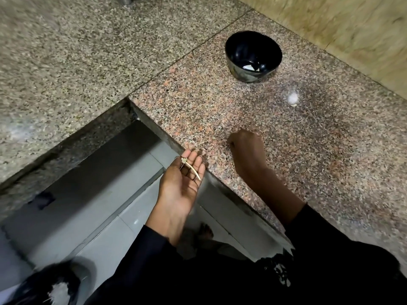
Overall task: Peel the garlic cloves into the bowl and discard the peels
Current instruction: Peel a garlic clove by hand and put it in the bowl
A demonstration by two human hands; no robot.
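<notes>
The left hand (pixel 179 186) lies palm up and open beyond the tabletop (pixel 308 150) edge, a thin garlic peel (pixel 191 169) resting across its fingers. The right hand (pixel 245 148) is curled into a fist on the tabletop; whether it holds anything is hidden. The black bowl (pixel 253 56) stands farther back, pale pieces inside.

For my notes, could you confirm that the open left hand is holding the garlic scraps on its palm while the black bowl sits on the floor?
Not quite: the head view shows the black bowl on the granite counter, not the floor. The left hand does lie open with garlic scraps on its fingers.
</notes>
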